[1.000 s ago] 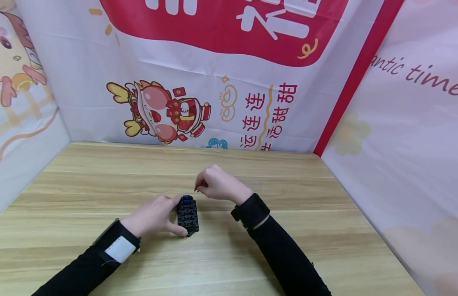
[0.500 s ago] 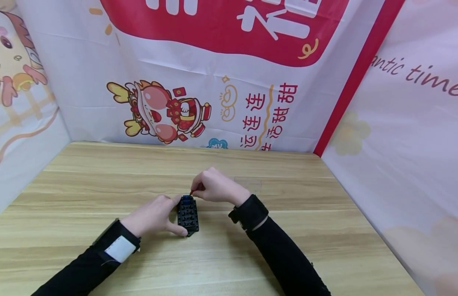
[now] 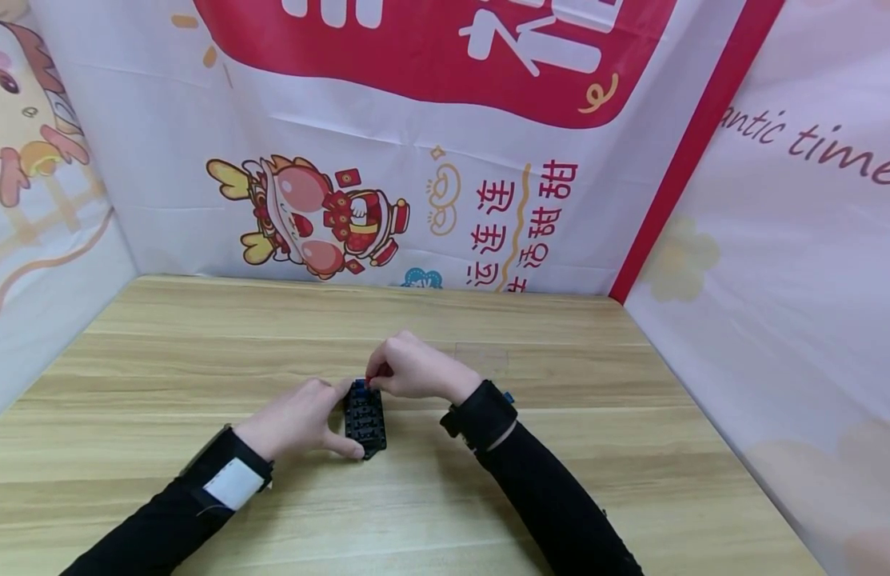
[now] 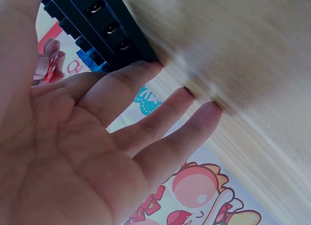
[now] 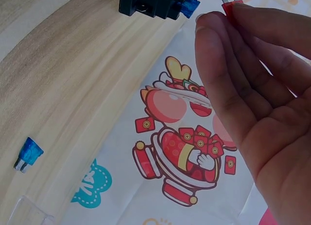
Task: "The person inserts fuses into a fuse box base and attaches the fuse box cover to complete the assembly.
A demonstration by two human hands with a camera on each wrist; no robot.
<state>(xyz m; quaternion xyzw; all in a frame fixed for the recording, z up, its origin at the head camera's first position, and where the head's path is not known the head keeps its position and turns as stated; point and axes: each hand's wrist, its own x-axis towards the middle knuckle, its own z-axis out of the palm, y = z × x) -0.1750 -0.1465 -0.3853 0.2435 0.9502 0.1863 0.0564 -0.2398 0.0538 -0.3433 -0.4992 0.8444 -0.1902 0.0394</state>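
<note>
A black fuse box (image 3: 365, 424) with rows of slots lies on the table, a blue blade fuse (image 5: 190, 5) seated at its far end. My left hand (image 3: 301, 420) holds the box from the left, thumb at the near end and fingers at the far end; its other fingers (image 4: 175, 132) stretch out loosely in the left wrist view. Between thumb and index finger, my right hand (image 3: 419, 368) pinches a red blade fuse (image 5: 232, 9), its two metal prongs bare. The red fuse is close over the box's far end, beside the blue fuse.
Another blue blade fuse (image 5: 31, 152) lies loose on the wooden table (image 3: 596, 448), right of my right wrist. A clear plastic piece (image 3: 480, 354) lies behind that wrist. Printed cloth walls (image 3: 445, 136) stand at the back and both sides.
My right hand has moved left and slightly nearer with the red fuse, up to the box's far end. The loose blue fuse now shows beside the right wristband. My left hand stays put.
</note>
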